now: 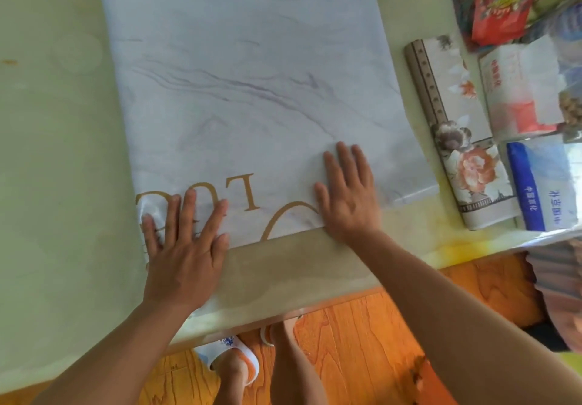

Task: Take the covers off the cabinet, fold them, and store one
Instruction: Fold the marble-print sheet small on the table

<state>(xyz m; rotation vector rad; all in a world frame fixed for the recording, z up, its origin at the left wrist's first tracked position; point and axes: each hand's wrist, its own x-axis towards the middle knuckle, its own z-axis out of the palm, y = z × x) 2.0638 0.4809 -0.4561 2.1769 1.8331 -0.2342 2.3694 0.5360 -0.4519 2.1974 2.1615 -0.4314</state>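
A white marble-patterned cover [252, 89] with gold letters lies flat on the pale green cabinet top [53, 152], folded along its right edge. My left hand [182, 240] presses flat on its near left corner, fingers spread over the gold letters. My right hand [348, 193] lies palm down on the near edge, further right. Neither hand grips anything. A second cover with a flower print [459, 140] lies folded in a long strip just right of the white one.
Tissue packs [541, 180] and red snack bags [500, 4] crowd the top's right end. The near edge of the cabinet top [283, 291] runs above an orange wooden floor [362, 357], where my slippered feet [233, 357] stand.
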